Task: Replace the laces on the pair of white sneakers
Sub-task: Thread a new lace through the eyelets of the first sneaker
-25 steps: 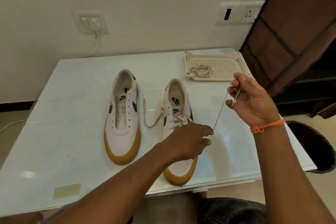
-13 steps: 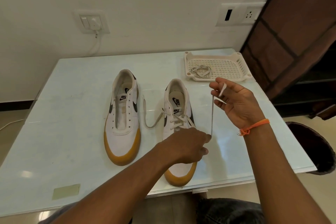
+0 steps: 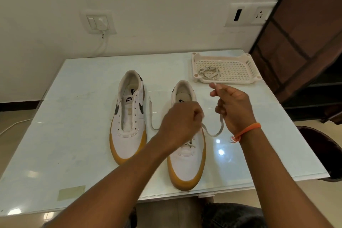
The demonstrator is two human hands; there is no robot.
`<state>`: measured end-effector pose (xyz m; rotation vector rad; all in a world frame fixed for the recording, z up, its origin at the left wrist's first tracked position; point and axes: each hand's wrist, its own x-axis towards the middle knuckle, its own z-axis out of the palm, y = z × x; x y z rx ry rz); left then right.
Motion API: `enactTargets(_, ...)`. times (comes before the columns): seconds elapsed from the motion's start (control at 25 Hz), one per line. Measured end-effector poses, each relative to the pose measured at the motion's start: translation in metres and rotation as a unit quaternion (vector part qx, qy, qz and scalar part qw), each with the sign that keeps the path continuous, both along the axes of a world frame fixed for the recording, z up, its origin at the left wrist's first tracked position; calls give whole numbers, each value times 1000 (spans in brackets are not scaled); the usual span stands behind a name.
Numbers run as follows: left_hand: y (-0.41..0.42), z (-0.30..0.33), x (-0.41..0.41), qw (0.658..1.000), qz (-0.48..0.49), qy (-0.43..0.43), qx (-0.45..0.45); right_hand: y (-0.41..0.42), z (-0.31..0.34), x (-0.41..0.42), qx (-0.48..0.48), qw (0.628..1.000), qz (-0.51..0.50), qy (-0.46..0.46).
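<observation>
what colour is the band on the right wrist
Orange; the band shows clearly in the head view, the only view.

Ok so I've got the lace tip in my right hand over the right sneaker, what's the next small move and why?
Probably feed the lace tip pinched in your right hand into the next free eyelet near your left hand on the right sneaker, then pull the slack through. The lace hangs in a loose loop beside that shoe, which looks only partly laced.
</observation>
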<state>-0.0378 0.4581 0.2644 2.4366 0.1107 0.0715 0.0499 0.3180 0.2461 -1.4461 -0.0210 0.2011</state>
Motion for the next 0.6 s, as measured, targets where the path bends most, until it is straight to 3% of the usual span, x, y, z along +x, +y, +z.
enactTargets(0.08, 21, 0, 5, 990, 126, -58, 18, 13, -7, -10, -59, 997, 36, -29)
enactTargets(0.12, 30, -3, 6, 986, 158, -48, 36, 19, -9, -15, -84, 995, 43, -42)
enactTargets(0.2, 41, -13, 5, 982, 177, 14, 61, 31, -15, -20, -152, 984, 37, -85)
enactTargets(0.28, 43, -19, 5, 982, 178, 43, 57, 40, -24, -26, -256, 950, 28, -176)
enactTargets(0.36, 45, -22, 8, 985, 167, 42, 6, 47, -34, -32, -340, 904, 23, -257)
enactTargets(0.44, 47, -20, 11, 984, 161, 53, -62, 50, -42, -37, -386, 880, 28, -276)
enactTargets(0.6, 48, -16, 10, 965, 173, 96, -173, 51, -45, -41, -424, 864, 44, -268)
